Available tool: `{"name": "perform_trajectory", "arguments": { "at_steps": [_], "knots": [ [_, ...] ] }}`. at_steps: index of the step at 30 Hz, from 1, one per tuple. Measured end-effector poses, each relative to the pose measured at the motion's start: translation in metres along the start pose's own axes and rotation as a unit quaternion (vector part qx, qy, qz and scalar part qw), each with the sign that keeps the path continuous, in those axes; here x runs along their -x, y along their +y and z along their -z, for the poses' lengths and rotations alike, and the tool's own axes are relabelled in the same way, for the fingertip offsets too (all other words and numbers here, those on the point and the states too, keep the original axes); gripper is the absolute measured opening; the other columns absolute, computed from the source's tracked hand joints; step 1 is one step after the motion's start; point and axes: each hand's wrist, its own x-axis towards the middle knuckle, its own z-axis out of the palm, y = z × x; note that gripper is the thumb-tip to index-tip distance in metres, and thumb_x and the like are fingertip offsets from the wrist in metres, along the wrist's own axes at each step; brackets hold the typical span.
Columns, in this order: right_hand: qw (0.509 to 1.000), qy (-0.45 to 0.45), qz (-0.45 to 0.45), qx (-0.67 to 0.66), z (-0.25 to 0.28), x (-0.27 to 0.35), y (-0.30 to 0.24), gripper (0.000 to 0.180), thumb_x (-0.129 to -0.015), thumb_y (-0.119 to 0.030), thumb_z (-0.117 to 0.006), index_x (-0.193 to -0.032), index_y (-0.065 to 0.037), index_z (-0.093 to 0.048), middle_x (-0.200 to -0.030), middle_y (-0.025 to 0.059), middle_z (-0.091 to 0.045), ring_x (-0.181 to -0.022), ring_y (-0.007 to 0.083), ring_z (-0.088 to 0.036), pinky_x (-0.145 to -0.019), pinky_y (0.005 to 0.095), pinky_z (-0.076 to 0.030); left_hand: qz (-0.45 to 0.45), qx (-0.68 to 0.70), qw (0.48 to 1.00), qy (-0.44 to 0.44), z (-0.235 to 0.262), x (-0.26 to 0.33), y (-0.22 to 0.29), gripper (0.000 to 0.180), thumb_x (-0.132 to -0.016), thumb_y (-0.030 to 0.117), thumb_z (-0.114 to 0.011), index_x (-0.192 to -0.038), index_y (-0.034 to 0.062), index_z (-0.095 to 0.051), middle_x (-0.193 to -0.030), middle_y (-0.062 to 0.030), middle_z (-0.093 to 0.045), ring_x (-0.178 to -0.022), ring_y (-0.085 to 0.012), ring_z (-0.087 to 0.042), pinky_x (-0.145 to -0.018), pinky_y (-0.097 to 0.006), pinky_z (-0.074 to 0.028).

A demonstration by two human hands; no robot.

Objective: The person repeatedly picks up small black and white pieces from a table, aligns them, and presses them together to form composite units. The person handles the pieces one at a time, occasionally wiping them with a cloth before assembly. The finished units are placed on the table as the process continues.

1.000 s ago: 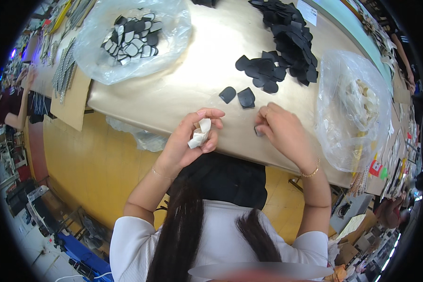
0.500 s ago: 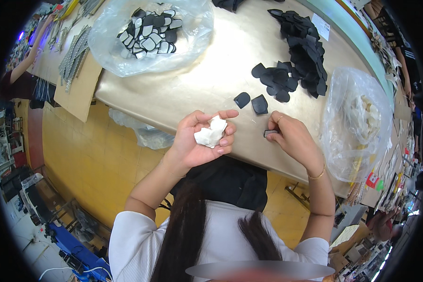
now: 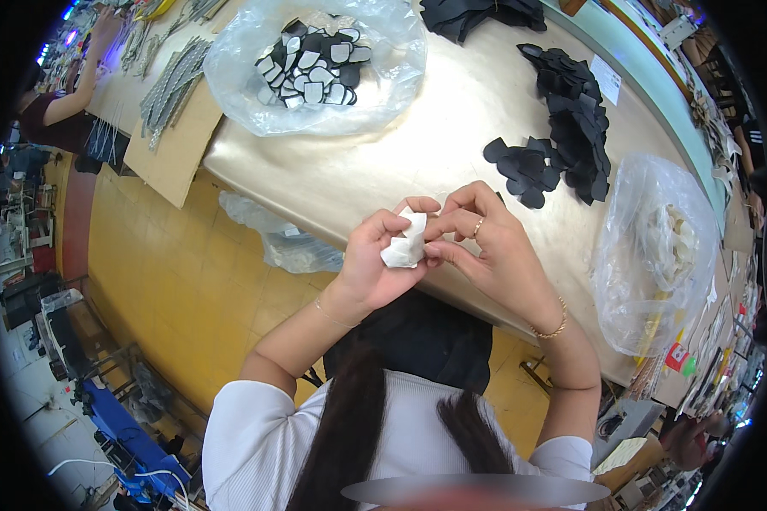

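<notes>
My left hand is closed around a small bunch of thin white pieces above the table's near edge. Up against that bunch, my right hand has its thumb and fingertips pinched together; whatever lies between them is hidden. Beyond my hands is a loose group of flat black rounded pieces, beside a longer overlapping row of the same black pieces. A dark corner just shows behind my right fingers.
A clear plastic bag at the far left holds many black-and-white tabs. Another bag, with pale pieces inside, lies at the right edge of the gold-coloured table. Cardboard juts out at left, near a co-worker's arm.
My right hand has left the tabletop, where it pinched a small dark piece, and moved left to the white bunch. Two single black pieces are now mostly hidden. The view has shifted slightly.
</notes>
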Motion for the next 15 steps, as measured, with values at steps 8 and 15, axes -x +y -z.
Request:
{"name": "perform_trajectory", "arguments": {
  "at_steps": [8,15],
  "knots": [
    [0.998,0.031,0.016,0.045,0.011,0.022,0.014,0.017,-0.078,-0.005,-0.078,-0.094,-0.006,-0.071,-0.109,0.0117,-0.052,-0.100,0.0282,-0.058,-0.088,0.0366,-0.050,-0.073,-0.094,0.988,-0.096,-0.017,-0.006,-0.021,0.052,-0.090,0.015,-0.048,-0.141,0.0056,-0.045,-0.119,-0.0082,-0.059,-0.090,-0.0131,-0.054,-0.087,-0.031,-0.047],
    [0.998,-0.027,0.011,0.059,0.014,0.023,0.015,0.015,-0.079,0.001,-0.076,-0.091,-0.003,-0.066,-0.113,0.0139,-0.050,-0.104,0.0307,-0.056,-0.089,0.0389,-0.049,-0.014,-0.081,0.987,-0.138,-0.010,-0.015,-0.028,0.047,-0.091,0.009,-0.045,-0.137,0.0101,-0.047,-0.111,-0.0033,-0.056,-0.084,-0.0107,-0.057,-0.075,-0.028,-0.047]
  ]
}}
